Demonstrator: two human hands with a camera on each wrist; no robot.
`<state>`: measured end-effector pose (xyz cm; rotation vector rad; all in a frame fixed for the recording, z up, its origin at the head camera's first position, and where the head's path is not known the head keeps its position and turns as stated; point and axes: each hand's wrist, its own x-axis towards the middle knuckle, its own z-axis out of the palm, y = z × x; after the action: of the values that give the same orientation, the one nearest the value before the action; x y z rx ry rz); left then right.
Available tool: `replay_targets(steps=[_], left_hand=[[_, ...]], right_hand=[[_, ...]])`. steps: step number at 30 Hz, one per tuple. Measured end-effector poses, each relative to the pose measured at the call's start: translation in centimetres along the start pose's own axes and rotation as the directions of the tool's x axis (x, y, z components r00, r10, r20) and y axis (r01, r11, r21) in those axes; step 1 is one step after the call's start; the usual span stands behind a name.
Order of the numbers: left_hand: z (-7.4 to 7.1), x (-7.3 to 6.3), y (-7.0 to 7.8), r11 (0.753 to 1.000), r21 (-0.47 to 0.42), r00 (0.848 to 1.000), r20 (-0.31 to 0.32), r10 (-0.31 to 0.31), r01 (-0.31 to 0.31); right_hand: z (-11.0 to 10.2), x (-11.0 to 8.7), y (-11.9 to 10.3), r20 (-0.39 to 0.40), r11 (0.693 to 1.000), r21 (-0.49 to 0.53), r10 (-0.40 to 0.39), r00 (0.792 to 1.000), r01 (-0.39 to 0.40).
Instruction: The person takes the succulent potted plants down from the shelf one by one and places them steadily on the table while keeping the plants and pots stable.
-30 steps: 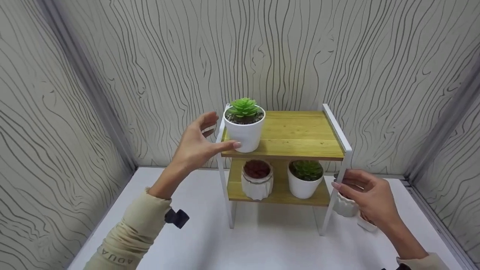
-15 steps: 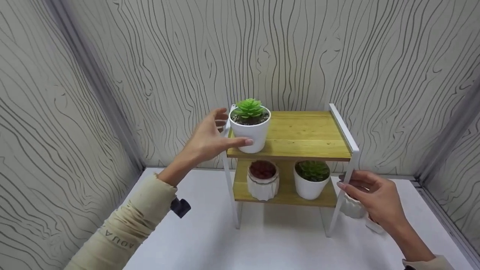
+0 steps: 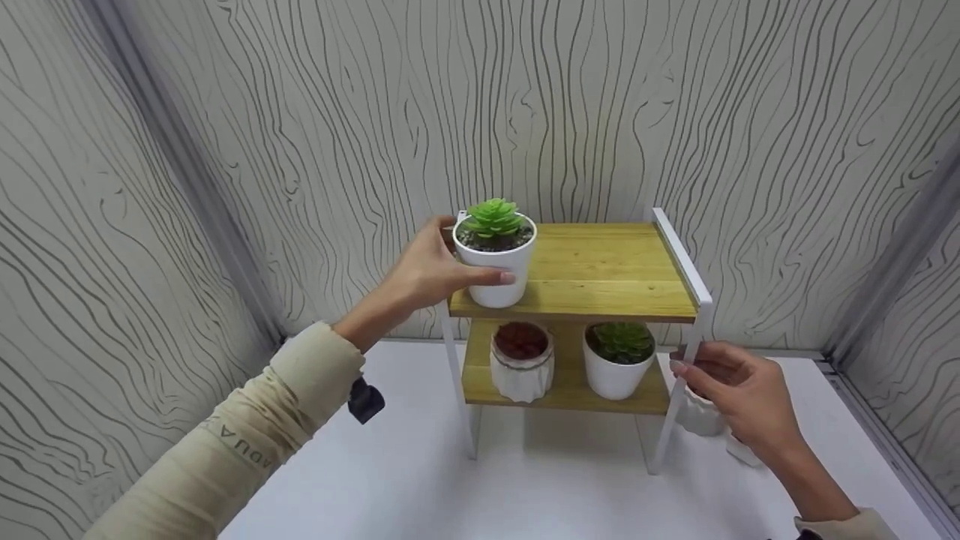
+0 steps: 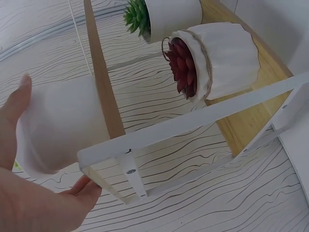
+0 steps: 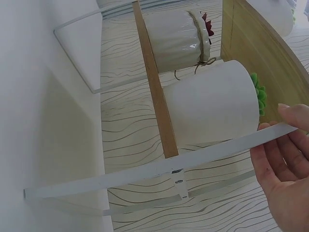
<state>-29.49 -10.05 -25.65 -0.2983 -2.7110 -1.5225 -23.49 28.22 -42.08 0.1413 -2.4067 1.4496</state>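
My left hand (image 3: pixel 424 274) grips a white pot (image 3: pixel 491 259) with a bright green succulent, thumb across its front and fingers behind it. This pot stands upright at the left front of the wooden top board (image 3: pixel 607 262) of a two-tier shelf. In the left wrist view the fingertips lie by the corner of the white metal frame (image 4: pixel 193 118). My right hand (image 3: pixel 750 394) pinches the shelf's right front leg (image 5: pixel 212 150) below the top board, between thumb and fingers.
On the lower board stand a ribbed white pot (image 3: pixel 523 376) with a red succulent and twine, and a smooth white pot (image 3: pixel 616 373) with a green one. Right of the shelf, partly behind my right hand, are another pale pot (image 3: pixel 701 418) and a small white object (image 3: pixel 742 451).
My left hand has moved in around the green succulent's pot; its fingers, earlier spread apart from it, now wrap behind. The right hand keeps its hold on the leg.
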Motion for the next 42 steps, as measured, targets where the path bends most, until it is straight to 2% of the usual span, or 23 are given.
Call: replay_targets(steps=[9, 13, 21, 27, 30, 42], left_hand=[[0.2, 0.3, 0.7, 0.999, 0.049, 1.000, 0.027, 0.000, -0.001], [0.1, 0.5, 1.1, 0.999, 0.042, 0.999, 0.033, -0.014, 0.013], [0.0, 0.9, 1.4, 0.999, 0.018, 0.996, 0.083, -0.031, 0.029], [0.0, 1.1, 1.6, 0.999, -0.033, 0.989, 0.142, 0.032, -0.028], [-0.1, 1.1, 1.8, 0.999, -0.032, 0.987, 0.156, 0.042, -0.038], [0.2, 1.3, 2.4, 0.998, 0.061, 0.993, 0.120, -0.015, 0.007]], right_hand=[[0.1, -0.2, -0.2, 0.012, 1.000, 0.025, -0.004, 1.000, 0.004], [0.1, -0.2, -0.2, 0.017, 1.000, 0.030, -0.009, 1.000, 0.008], [0.1, -0.2, -0.2, 0.032, 0.998, 0.050, -0.031, 0.999, 0.029], [0.0, -0.1, -0.4, 0.035, 0.998, 0.060, -0.022, 0.999, 0.020], [0.0, 0.0, -0.4, 0.042, 0.998, 0.064, -0.017, 0.999, 0.014], [-0.2, -0.2, -0.3, 0.041, 0.999, 0.033, 0.018, 0.999, -0.019]])
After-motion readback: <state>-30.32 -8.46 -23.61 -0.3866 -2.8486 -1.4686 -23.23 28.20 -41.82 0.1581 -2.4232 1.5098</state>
